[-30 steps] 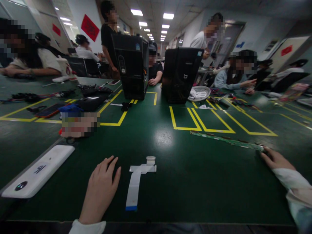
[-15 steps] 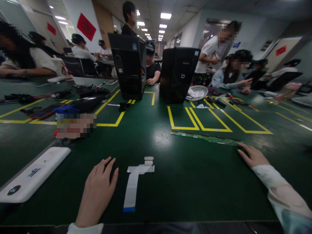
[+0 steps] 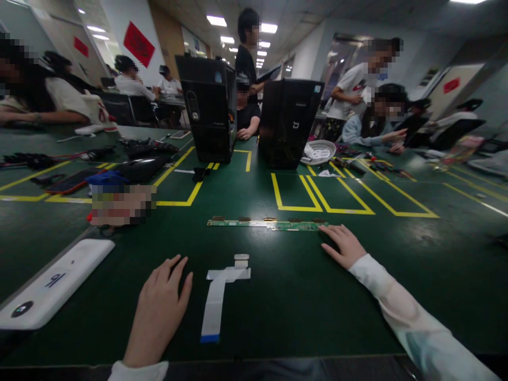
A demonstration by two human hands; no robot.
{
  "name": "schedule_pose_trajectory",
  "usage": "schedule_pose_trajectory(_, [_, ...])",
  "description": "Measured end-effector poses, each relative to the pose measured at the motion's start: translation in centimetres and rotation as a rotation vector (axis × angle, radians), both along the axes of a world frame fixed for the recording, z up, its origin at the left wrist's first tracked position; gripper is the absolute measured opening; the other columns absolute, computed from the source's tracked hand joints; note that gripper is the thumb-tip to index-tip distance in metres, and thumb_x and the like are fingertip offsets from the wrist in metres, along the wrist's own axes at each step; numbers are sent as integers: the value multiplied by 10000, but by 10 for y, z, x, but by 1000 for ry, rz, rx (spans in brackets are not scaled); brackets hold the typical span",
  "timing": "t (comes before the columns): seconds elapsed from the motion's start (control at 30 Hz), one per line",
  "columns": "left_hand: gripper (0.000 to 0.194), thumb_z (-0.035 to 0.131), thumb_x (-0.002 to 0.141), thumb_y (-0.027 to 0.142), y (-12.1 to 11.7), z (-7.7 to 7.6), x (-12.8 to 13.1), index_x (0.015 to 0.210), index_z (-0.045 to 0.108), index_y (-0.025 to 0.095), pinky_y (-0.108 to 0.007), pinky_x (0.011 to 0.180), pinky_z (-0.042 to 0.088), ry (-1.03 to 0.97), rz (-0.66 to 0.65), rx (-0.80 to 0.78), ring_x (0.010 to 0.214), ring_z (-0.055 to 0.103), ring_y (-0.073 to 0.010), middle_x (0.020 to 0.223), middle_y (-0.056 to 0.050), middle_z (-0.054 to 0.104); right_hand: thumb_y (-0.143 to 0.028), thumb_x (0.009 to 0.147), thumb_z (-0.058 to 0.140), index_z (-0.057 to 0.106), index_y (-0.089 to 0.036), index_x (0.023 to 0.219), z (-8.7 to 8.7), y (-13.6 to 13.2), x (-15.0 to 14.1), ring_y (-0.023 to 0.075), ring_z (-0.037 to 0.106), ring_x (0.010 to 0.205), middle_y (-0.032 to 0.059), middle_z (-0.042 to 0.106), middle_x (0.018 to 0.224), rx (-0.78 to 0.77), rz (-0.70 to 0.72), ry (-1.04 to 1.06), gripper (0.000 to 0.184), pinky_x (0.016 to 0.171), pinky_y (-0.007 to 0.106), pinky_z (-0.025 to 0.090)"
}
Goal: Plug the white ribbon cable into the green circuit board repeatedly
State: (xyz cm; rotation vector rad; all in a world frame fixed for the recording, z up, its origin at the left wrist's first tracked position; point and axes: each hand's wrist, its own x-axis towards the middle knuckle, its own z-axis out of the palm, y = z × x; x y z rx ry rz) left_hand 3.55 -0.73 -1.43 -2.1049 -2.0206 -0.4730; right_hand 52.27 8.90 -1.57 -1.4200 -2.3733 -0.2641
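A long, narrow green circuit board [image 3: 262, 224] lies crosswise on the green table. At its right end, the fingertips of my right hand [image 3: 346, 247] touch it, fingers stretched out and the thumb apart below. Nearer to me is a white flat ribbon cable [image 3: 216, 304], folded into an angle, with a blue strip at its near end. Just left of this cable rests my left hand [image 3: 162, 304], palm down with fingers apart, and nothing is in it.
Two black computer towers [image 3: 207, 114] [image 3: 291, 124] stand at the back, with a person seated behind them. A white casing [image 3: 59, 286] lies at the left. Yellow tape marks [image 3: 345, 211] line the table. A white basket [image 3: 318, 152] and cables sit farther off.
The circuit board has slid left together with my right hand and now lies more level across the table. My left hand and the ribbon cable have stayed in place.
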Motion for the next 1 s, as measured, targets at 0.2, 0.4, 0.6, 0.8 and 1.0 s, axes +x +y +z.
schedule_pose_trajectory(0.2, [575, 293, 944, 455, 0, -2, 0, 1287, 573, 88, -492, 989, 457, -8, 1, 2, 1225, 509, -327, 1299, -185, 569, -513, 943, 397, 538, -166, 1327, -2, 11, -57, 307, 497, 1225, 163, 579, 1254, -20, 134, 13, 536, 1087, 584, 324])
schedule_pose_trajectory(0.4, [550, 318, 941, 450, -2, 1, 1, 1306, 558, 115, -498, 1000, 453, -23, 15, -34, 1250, 501, -322, 1329, -175, 559, -519, 936, 425, 509, -140, 1357, 2, 19, -99, 302, 490, 1181, 182, 532, 1252, -121, 303, 95, 572, 1004, 503, 439])
schedule_pose_trajectory(0.6, [541, 332, 939, 451, -3, 3, 1, 1309, 556, 126, -509, 999, 456, -34, 14, -28, 1247, 509, -322, 1327, -176, 564, -531, 914, 462, 545, -159, 1317, 14, 19, -124, 315, 506, 1103, 169, 551, 1189, -92, 280, 70, 555, 967, 551, 429])
schedule_pose_trajectory(0.8, [536, 338, 942, 433, -3, 3, 1, 1285, 571, 93, -498, 1005, 452, -11, 3, -8, 1230, 516, -327, 1308, -189, 568, -466, 955, 412, 533, -158, 1324, 8, 25, -149, 307, 446, 1254, 182, 487, 1353, -62, 349, 89, 495, 1032, 525, 408])
schedule_pose_trajectory(1.0, [526, 344, 943, 430, -2, 3, 2, 1281, 573, 98, -496, 995, 459, -8, 0, -1, 1224, 521, -326, 1303, -189, 569, -468, 968, 405, 471, -110, 1406, 1, 29, -166, 331, 350, 1370, 198, 402, 1472, -116, 320, 9, 570, 1110, 542, 332])
